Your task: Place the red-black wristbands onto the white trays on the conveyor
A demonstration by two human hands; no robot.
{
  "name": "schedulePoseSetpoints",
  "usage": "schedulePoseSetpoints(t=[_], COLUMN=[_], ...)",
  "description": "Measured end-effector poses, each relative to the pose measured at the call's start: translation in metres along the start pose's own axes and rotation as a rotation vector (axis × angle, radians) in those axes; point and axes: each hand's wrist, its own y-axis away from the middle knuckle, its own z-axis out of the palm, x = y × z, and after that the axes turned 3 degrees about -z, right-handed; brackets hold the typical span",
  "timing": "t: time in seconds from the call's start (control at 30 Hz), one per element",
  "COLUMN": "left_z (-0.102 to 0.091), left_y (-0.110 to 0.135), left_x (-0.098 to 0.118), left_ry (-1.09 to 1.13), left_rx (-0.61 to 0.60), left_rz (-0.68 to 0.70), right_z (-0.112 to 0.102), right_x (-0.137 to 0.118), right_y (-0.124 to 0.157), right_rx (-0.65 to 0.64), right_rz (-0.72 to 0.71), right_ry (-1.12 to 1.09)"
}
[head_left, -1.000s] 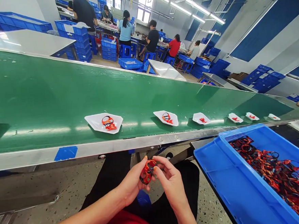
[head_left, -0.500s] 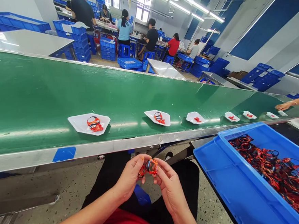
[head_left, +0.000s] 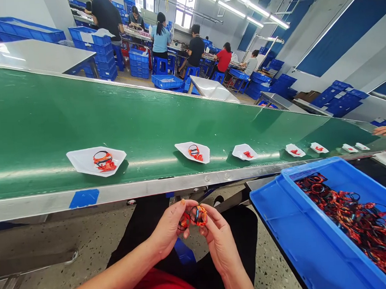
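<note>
My left hand [head_left: 167, 229], right hand [head_left: 219, 241] both pinch orange-black bands [head_left: 194, 216] over lap, fingertips opposed for control; probably elastic loops. Blue crate [head_left: 277, 209] of same within right reach.

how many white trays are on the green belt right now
7. All sit in a row along the green belt's near edge: leftmost tray, second, third, fourth, fifth, sixth, seventh farthest right. More may be hidden beyond the frame.

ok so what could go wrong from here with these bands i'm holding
The looped bands are pinched only by fingertips of the left hand and right hand, above lap and floor: a slip could drop them.
The pile in the blue crate lies tangled; lifting one band may drag others out.
</note>
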Motion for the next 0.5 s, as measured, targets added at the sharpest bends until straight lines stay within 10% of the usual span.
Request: schedulePoseSetpoints(t=[0.5], left_z=[0.003], left_y=[0.0], left_x=[0.008], left_ry=[0.092], left_rx=[0.021], left_rz=[-0.067], right_z=[0.004], right_x=[-0.03], right_y=[-0.019], right_rx=[0.006], right_rz=[-0.212], right_ry=[0.292])
